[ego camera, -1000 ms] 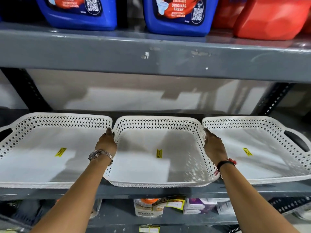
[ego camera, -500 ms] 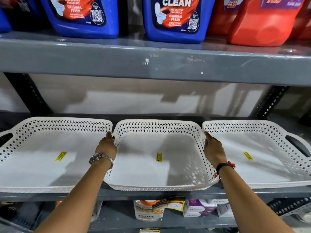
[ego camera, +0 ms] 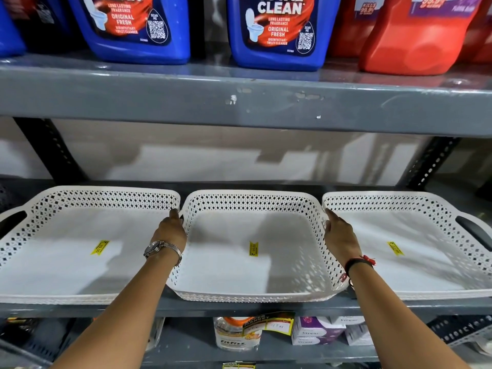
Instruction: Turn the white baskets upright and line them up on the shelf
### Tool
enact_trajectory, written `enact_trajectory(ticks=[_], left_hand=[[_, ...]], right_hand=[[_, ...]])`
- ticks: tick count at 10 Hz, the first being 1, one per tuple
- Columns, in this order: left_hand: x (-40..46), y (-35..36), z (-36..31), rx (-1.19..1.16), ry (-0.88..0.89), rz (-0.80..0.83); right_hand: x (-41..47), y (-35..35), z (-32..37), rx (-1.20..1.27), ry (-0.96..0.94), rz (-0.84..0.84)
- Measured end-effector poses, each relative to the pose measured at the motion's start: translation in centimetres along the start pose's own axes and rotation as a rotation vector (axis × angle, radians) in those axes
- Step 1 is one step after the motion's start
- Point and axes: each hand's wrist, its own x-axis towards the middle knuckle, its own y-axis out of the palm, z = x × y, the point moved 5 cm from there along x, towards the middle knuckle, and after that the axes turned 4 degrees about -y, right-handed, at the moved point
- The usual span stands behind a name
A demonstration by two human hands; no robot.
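Three white perforated baskets stand upright side by side on the grey shelf, each with a yellow price sticker inside. My left hand grips the left wall of the middle basket, in the gap beside the left basket. On the other side, my right hand holds the middle basket's right wall, next to the right basket. The fingertips of both hands are hidden behind the basket walls.
The shelf above carries blue toilet cleaner jugs and red jugs, leaving limited height over the baskets. Below are small boxes and a bottle. Black perforated uprights stand at the back corners.
The view has tilted slightly upward, so the baskets sit lower in frame. Both hands stay on the middle basket's sides; the basket looks barely shifted.
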Motion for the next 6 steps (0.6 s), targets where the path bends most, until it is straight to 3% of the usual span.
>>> enact_trajectory(ticks=[3,5,6], left_hand=[[-0.4,-0.2,-0.3,0.011,-0.004,0.046],[-1.2,-1.0,-1.6,0.242,0.143,-0.038],[-2.6,-2.1,-3.7,0.311,0.311,-0.171]], right_hand=[[0.1,0.1,0.3,-0.099,-0.005,0.044],[-0.6,-0.4,0.9,-0.390,-0.092,-0.040],[-0.8,-0.9,2.2,-0.420,-0.158,-0.076]])
